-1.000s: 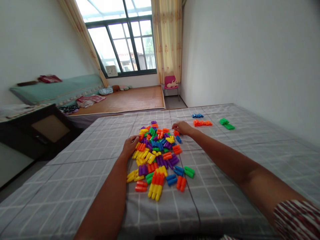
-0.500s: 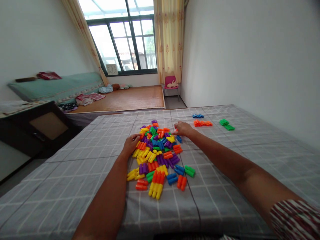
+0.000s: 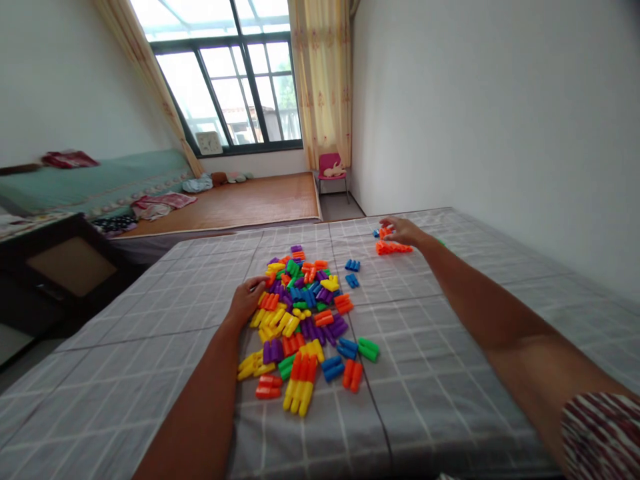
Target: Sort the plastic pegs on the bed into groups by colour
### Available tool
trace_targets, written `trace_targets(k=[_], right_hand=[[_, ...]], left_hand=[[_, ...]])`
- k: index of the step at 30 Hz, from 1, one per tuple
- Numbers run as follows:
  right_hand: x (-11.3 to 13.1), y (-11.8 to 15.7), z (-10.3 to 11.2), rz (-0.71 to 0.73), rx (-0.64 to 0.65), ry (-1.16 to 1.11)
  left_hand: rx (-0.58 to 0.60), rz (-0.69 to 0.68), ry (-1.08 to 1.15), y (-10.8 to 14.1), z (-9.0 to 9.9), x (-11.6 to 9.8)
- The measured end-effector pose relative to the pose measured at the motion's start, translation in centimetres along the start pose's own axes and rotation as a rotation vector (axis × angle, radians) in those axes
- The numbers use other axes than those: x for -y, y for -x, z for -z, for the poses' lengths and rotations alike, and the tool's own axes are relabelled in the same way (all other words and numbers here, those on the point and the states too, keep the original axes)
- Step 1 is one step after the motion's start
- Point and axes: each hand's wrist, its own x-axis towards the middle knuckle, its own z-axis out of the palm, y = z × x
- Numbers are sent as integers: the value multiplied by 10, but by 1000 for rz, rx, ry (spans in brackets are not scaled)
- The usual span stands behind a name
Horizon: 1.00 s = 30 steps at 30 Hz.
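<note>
A heap of bullet-shaped plastic building blocks (image 3: 307, 293) in yellow, orange, purple, blue and green lies mid-table. Against its left edge rests my left hand (image 3: 247, 300), fingers loosely stretched and the tips at an orange block (image 3: 270, 281). Over at the far right, my right hand (image 3: 403, 231) pinches an orange building block (image 3: 385, 233) between thumb and fingers. Just below that hand is a row of orange blocks (image 3: 393, 249). Blue blocks (image 3: 376, 233) show partly behind the held one. Toward me, a joined orange-and-yellow piece (image 3: 301, 383) lies at the heap's front.
Two blue blocks (image 3: 353, 265) lie apart, right of the heap. Green blocks (image 3: 442, 243) are mostly hidden behind my right forearm. A grey checked cloth (image 3: 450, 407) covers the table. Beyond stand a low bed (image 3: 240, 203), a pink chair (image 3: 330, 162) and a dark cabinet (image 3: 65, 267).
My right hand has moved from the heap's far right edge to the far-right rows, carrying an orange block. My left hand stays by the heap. The view has turned slightly right.
</note>
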Motion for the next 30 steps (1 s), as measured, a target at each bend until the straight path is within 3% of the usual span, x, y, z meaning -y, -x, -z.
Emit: trace_targets(k=[3, 6, 14, 22, 30], right_hand=[[-35, 1, 17, -71, 82, 51], [-49, 2, 13, -32, 164, 43], [-51, -1, -10, -21, 210, 74], [-56, -5, -7, 47, 220, 188], [-52, -13, -12, 18, 271, 235]], left_hand=[[-9, 15, -6, 0, 0, -1], [-11, 24, 1, 0, 0, -1], [-12, 28, 21, 1, 0, 1], [-15, 24, 26, 0, 0, -2], [-11, 21, 54, 1, 0, -1]])
